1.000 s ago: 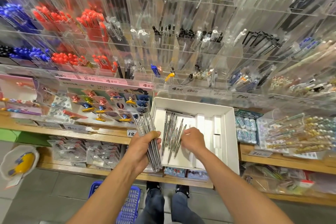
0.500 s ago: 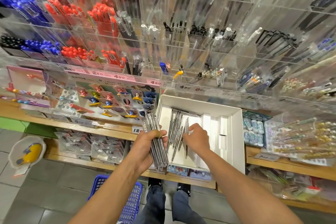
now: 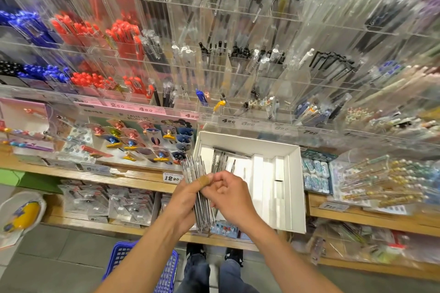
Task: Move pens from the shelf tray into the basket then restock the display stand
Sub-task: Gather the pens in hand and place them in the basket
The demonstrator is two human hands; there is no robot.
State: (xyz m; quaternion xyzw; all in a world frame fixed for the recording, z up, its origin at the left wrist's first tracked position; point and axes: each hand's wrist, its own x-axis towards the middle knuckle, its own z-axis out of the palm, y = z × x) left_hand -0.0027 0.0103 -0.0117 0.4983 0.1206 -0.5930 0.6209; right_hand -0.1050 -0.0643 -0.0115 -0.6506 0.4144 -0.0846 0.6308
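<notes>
Fingers [image 3: 188,191] curled around pens [image 3: 202,204]

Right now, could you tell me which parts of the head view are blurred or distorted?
Head view: the acrylic display stand smears toward the right edge and glares; wide-angle bending curves the shelves; the pens in the left hand stay fairly sharp.

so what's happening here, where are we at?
A person stands at a pen display. The left hand grips a bundle of clear pens, and the right hand meets the bundle beside it; whether it holds a pen is unclear. A few pens lie in the white shelf tray. The blue basket sits on the floor below.
</notes>
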